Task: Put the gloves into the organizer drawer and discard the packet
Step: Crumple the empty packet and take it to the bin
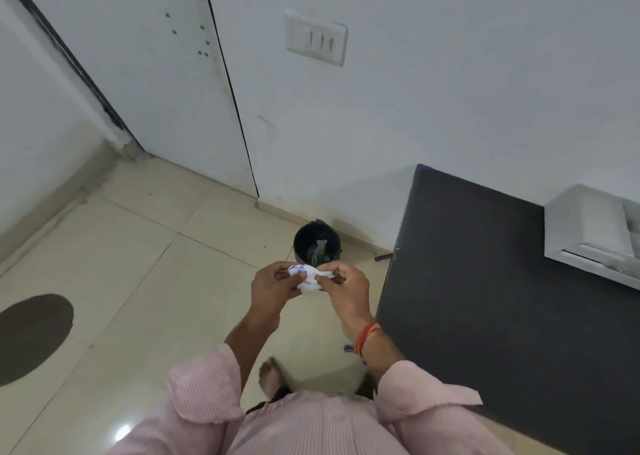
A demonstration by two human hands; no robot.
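While pinched between left hand (pixel 273 286) and right hand (pixel 341 286), packet (pixel 308 279) crumpled at 6 o'clock of bin (pixel 317 245). Risk: light, could drift and miss.

Crinkly white paper/plastic packet (pixel 309 279), glossy floor tiles (pixel 145 264), matt dark tabletop (pixel 485 298), striped cloth sleeves (pixel 204 392).

Tiled floor (pixel 138 253) bears black bin (pixel 317 245); dark table (pixel 485 298) bears white organizer (pixel 588 232)
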